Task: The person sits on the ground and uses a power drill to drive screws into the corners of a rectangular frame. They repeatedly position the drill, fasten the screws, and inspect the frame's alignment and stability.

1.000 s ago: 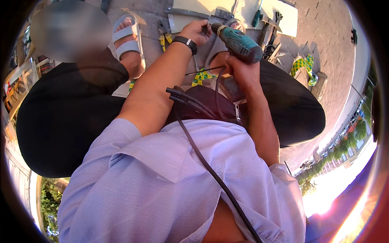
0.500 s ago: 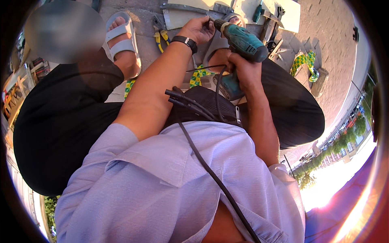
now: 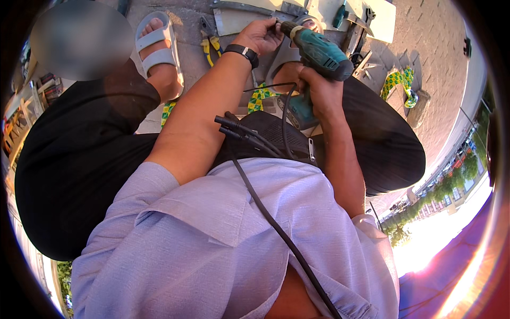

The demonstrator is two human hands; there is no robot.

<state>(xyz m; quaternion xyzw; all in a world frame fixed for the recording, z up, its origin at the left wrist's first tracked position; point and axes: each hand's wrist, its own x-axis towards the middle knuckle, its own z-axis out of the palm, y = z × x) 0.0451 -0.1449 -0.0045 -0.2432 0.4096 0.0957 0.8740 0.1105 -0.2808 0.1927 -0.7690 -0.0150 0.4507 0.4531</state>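
My right hand [image 3: 321,90] is wrapped round the grip of a teal and black cordless drill [image 3: 323,55]. The drill points away and to the left, its chuck [image 3: 289,29] close to the fingers of my left hand [image 3: 261,37]. Those fingers are pinched together at the chuck's tip, on something too small to make out. A dark watch sits on my left wrist. Below the grip, the drill's battery base [image 3: 297,112] shows between my knees.
Pliers with yellow handles [image 3: 211,48] lie on the paving left of my left hand. A pale board [image 3: 380,21] at the far side bears a hammer [image 3: 357,24] and a green-handled screwdriver [image 3: 340,16]. Yellow-green cloth [image 3: 398,85] lies right. Black cables [image 3: 249,135] hang across my lap.
Almost nothing differs. Both hands and the drill keep their places, with only a very slight shift of the whole picture.
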